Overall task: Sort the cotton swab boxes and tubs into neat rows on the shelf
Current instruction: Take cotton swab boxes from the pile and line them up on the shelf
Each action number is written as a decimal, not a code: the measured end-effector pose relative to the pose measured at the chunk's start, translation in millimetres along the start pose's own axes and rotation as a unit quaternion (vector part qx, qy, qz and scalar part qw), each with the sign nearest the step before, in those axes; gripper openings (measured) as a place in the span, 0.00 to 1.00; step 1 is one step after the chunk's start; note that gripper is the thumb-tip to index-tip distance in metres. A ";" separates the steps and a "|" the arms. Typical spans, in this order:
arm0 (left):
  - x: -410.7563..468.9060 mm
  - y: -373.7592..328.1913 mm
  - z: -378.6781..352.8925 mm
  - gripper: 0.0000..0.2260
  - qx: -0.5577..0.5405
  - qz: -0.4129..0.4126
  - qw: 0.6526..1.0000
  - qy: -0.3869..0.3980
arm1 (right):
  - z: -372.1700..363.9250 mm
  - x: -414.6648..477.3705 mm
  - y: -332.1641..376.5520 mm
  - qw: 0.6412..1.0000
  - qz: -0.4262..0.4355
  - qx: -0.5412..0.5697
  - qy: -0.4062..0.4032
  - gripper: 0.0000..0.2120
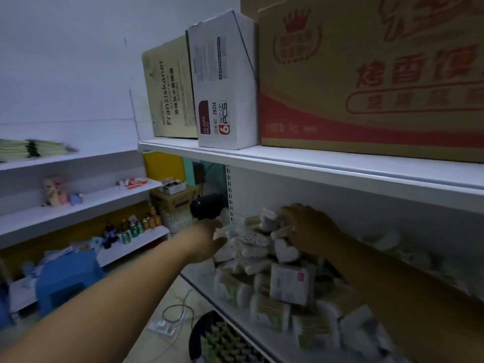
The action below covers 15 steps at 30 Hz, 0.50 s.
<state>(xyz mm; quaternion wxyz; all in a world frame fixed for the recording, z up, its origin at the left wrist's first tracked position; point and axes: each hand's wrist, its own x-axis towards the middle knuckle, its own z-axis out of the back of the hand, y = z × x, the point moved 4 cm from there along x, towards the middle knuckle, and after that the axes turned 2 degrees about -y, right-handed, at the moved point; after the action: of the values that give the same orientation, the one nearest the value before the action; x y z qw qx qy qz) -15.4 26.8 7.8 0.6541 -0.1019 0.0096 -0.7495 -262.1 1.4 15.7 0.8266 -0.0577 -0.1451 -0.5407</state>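
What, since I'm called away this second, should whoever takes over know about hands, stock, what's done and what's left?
Left hand: at the heap's left end, against the packs; grip unclear in the blur.
Right hand: fingers curled on a top pack near the back.
Swab boxes and tubs: one jumbled heap on the shelf.
Done: no neat row visible yet.
Left: sort the whole heap into rows.
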 end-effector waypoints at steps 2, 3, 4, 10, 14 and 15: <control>26.9 9.9 -1.1 0.21 -0.016 -0.005 1.000 -0.015 | -4.7 25.1 -3.5 1.000 0.000 -0.004 -0.015 0.32; 39.7 13.5 -1.9 0.19 -0.027 -0.010 0.999 -0.023 | -6.2 35.3 -5.0 1.000 0.002 0.000 -0.021 0.33; 51.9 16.0 -3.2 0.17 -0.037 -0.019 0.999 -0.033 | -8.4 44.1 -6.7 1.000 0.006 0.005 -0.024 0.34; 123.7 12.2 -22.1 0.16 -0.088 -0.082 0.992 -0.027 | -31.5 71.5 -12.3 1.000 -0.003 -0.009 0.015 0.26; 163.9 1.0 -38.8 0.24 -0.158 -0.125 0.974 0.102 | -23.8 84.0 -16.3 0.996 -0.071 0.049 -0.011 0.11; 171.5 -1.1 -41.0 0.26 -0.176 -0.138 0.967 0.121 | -19.6 85.9 -17.8 0.993 -0.098 0.064 -0.027 0.11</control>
<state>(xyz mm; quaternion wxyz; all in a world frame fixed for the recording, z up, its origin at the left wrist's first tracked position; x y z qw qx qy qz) -44.5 -146.4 -8.2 0.5105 -0.1245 0.2060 -0.8255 -242.7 -86.1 21.8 0.7674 -0.0049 -0.2067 -0.6069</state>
